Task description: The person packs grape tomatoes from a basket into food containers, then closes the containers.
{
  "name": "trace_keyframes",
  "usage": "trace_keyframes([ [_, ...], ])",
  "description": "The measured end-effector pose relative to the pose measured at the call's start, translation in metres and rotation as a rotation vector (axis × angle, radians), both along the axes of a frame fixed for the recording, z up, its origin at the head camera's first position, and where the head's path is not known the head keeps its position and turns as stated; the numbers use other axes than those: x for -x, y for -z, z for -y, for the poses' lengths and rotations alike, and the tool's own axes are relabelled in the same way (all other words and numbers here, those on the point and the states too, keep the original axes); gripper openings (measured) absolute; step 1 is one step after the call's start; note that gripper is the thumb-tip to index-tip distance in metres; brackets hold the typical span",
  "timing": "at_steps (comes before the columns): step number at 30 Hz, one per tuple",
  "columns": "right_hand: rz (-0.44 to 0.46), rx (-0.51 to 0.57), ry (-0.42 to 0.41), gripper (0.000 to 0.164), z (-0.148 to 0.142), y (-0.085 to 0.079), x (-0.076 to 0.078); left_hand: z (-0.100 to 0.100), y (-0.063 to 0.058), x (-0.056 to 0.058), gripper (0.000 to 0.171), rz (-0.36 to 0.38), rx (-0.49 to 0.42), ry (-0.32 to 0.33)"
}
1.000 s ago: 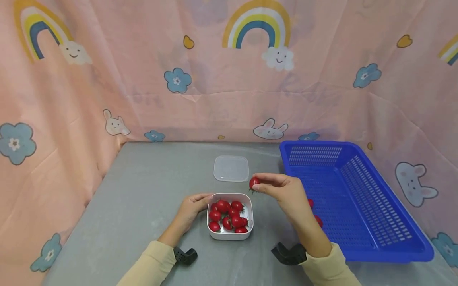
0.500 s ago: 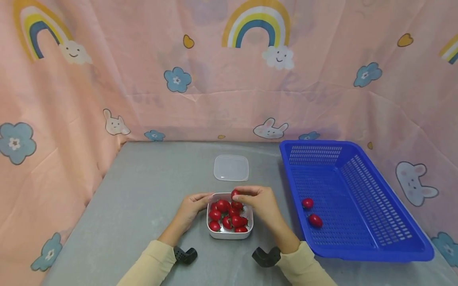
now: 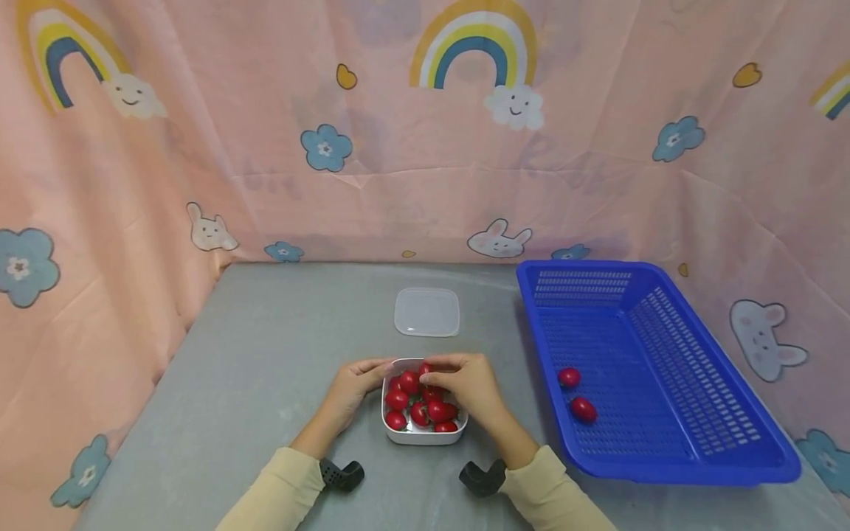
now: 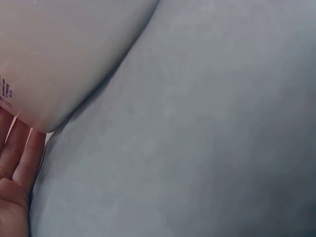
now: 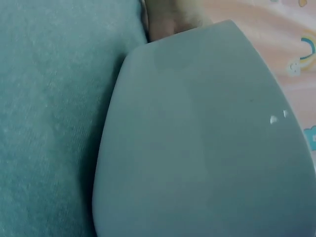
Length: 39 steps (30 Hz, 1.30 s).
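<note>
A small white plastic container stands on the table with several red cherry tomatoes in it, some with green stems. My left hand holds the container at its far left corner; in the left wrist view its fingers lie against the outer wall. At the container's far side, my right hand reaches over the rim and pinches a cherry tomato between thumb and fingers, partly hidden by them. The right wrist view is mostly filled by the container's wall.
A clear flat lid lies on the grey table beyond the container. To the right stands a blue perforated basket with two cherry tomatoes on its floor. A pink patterned curtain hangs behind the table.
The right hand has carried a cherry tomato left and down from beside the basket to inside the container's far rim. The left hand has stayed on the container.
</note>
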State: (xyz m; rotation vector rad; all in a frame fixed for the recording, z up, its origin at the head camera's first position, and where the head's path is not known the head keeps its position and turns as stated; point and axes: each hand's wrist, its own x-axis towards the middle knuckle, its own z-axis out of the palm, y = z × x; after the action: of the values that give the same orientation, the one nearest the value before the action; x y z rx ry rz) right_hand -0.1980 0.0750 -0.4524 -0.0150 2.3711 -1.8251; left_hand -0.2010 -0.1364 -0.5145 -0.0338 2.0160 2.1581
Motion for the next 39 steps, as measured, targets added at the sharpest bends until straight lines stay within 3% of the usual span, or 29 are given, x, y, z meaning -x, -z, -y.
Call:
trace_keyframes([
  [14, -0.086, -0.232, -0.016, 0.026, 0.005, -0.001, 0.002, 0.001, -0.001, 0.001, 0.035, 0.016, -0.013, -0.027],
  [17, -0.072, -0.202, -0.009, 0.025, 0.005, 0.0, 0.002, 0.001, 0.0, 0.001, 0.035, 0.015, -0.008, -0.025],
  [24, -0.032, -0.019, 0.032, 0.023, 0.005, -0.003, -0.001, 0.003, 0.0, -0.001, 0.036, 0.005, 0.009, -0.003],
  [32, -0.074, -0.033, 0.044, 0.02, -0.006, -0.042, -0.012, 0.001, 0.0, -0.002, 0.035, -0.001, -0.004, -0.013],
  [39, -0.076, -0.041, 0.034, 0.029, -0.028, -0.077, -0.017, 0.001, -0.001, -0.001, 0.037, -0.002, -0.009, 0.001],
])
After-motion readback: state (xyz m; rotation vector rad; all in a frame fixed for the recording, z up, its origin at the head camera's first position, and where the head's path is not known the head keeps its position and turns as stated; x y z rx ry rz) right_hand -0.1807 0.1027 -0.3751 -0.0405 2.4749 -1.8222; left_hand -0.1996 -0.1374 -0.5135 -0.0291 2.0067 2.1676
